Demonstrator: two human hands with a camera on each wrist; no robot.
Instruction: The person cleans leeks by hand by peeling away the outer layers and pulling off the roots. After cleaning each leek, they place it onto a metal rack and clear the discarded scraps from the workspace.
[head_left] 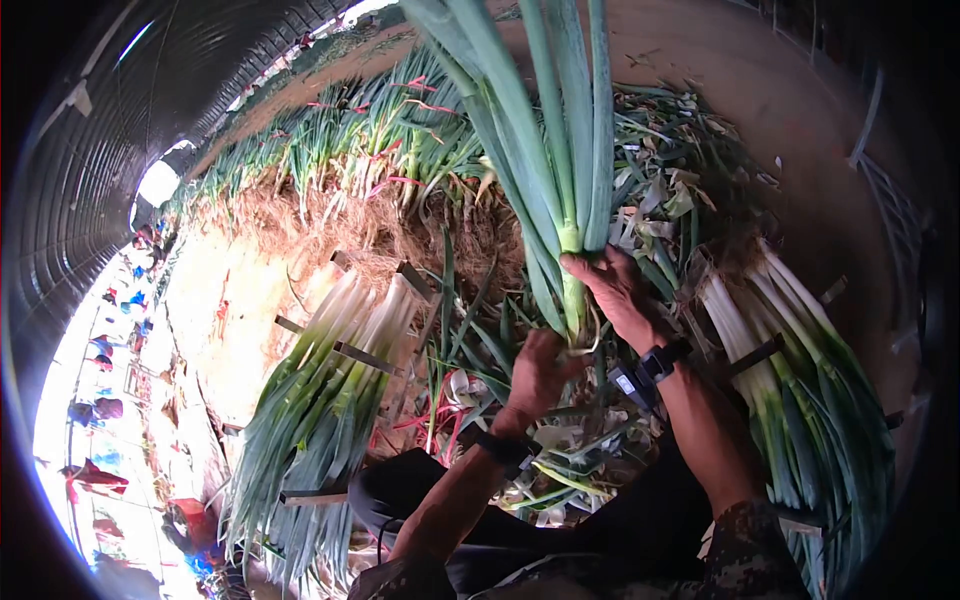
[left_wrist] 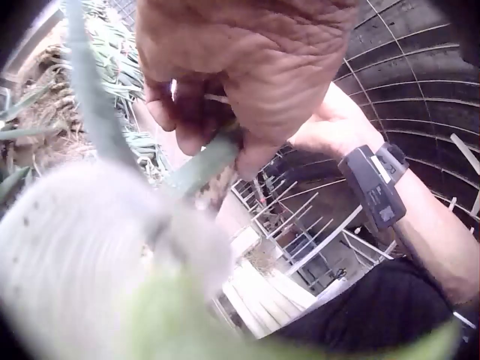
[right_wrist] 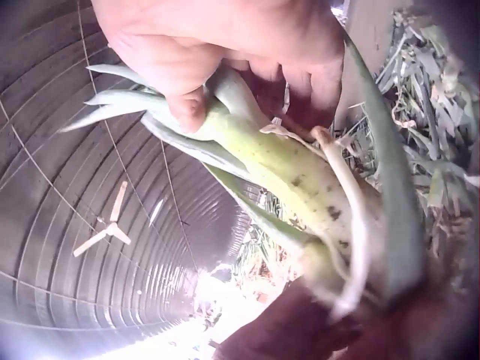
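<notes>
A big green onion [head_left: 570,215] stands upright in front of me, its long leaves fanning up past the top of the head view. My right hand [head_left: 615,290] grips its stalk just under where the leaves split, thumb laid across the front. In the right wrist view the pale, spotted stalk [right_wrist: 300,176] shows, with a loose, peeled strip [right_wrist: 352,217] hanging from it. Lower down, my left hand [head_left: 540,372] has its fingers curled at the stalk's base. Its thumb and fingers pinch a green piece of the onion [left_wrist: 206,161] in the left wrist view.
Bundles of trimmed onions lie in metal racks at left [head_left: 330,375] and right [head_left: 790,370]. Behind is a long row of rooted onions [head_left: 370,150]. Stripped leaves [head_left: 670,150] heap up at the back right, and more litter the ground between the knees.
</notes>
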